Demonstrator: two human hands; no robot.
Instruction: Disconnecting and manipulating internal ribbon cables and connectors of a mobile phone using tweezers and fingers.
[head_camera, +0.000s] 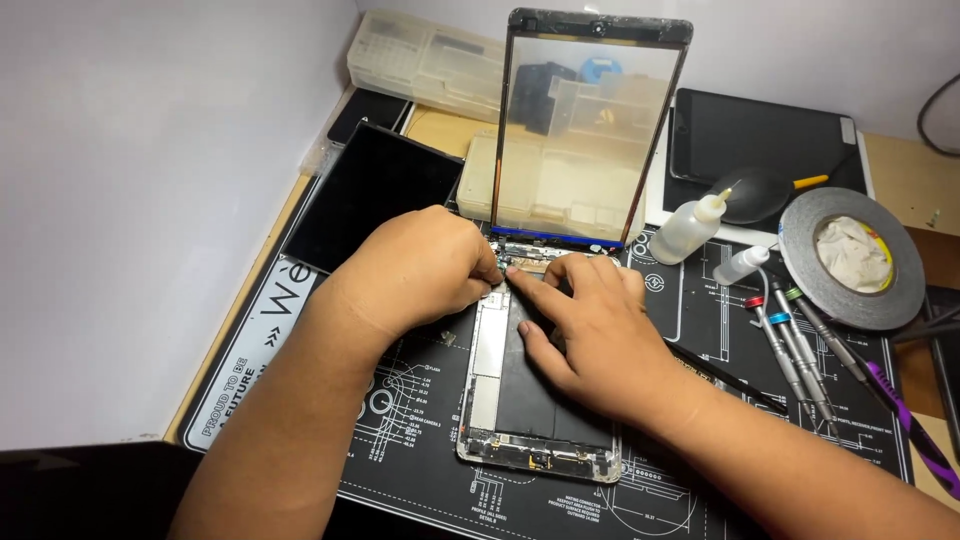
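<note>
An opened tablet body (500, 400) lies on a black repair mat (420, 420), its battery and boards exposed. Its glass front panel (585, 130) stands upright at the far end, leaning on plastic boxes. My left hand (420, 265) is curled with its fingertips pinched at the top edge of the tablet, near the connectors. My right hand (590, 325) rests flat on the tablet's battery, its index finger pointing at the same spot by the left fingertips. Whether the left fingers hold a small part is hidden.
A black screen panel (370, 195) lies at the left. A squeeze bottle (690, 228), a small white bottle (740, 265), a roll of tape (852, 258), several screwdrivers (800, 350) and a purple tool (915, 430) sit at the right. Another dark tablet (760, 135) lies behind.
</note>
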